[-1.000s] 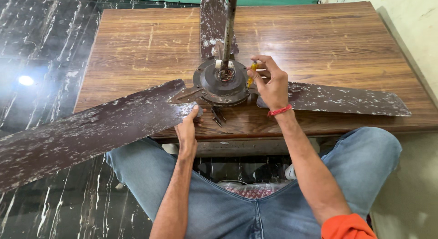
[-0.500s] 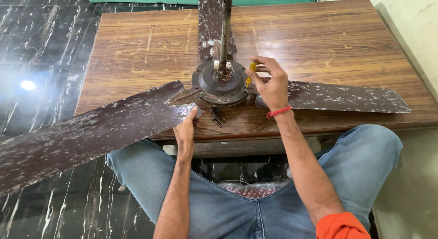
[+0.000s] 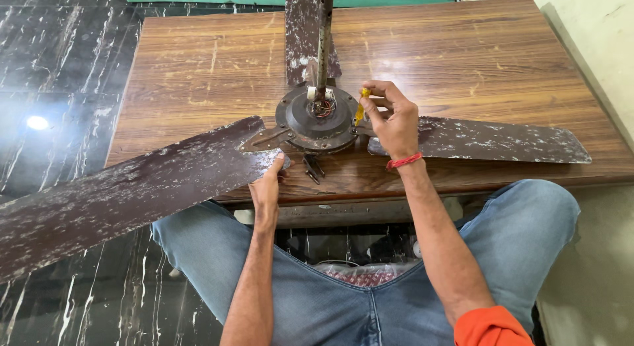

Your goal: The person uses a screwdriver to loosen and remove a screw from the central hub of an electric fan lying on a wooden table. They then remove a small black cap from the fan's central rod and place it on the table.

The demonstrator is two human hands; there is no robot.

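A brown wooden table [image 3: 198, 62] fills the far half of the scene, standing on a dark marbled floor [image 3: 59, 68]. On its near edge lies an old ceiling fan, its round motor housing [image 3: 317, 121] in the middle with the down rod [image 3: 323, 35] pointing up toward you. The biggest blade [image 3: 125, 187] juts off the table to the near left, over the floor; a second blade [image 3: 489, 140] runs to the right along the table's near edge, and a third [image 3: 301, 29] points to the far side.

You sit with your knees in blue jeans [image 3: 330, 300] under the table's near edge. Your left hand [image 3: 267, 187] lies flat, fingers together, pressing on the root of the big blade just left of the housing. Your right hand [image 3: 394, 118], with a red thread [image 3: 404, 161] at the wrist, pinches a small yellow-handled screwdriver [image 3: 360, 107] between thumb and fingertips, its tip down at the housing's right rim. A small dark tool [image 3: 312, 167] lies on the table just near the housing; what kind, you cannot tell.
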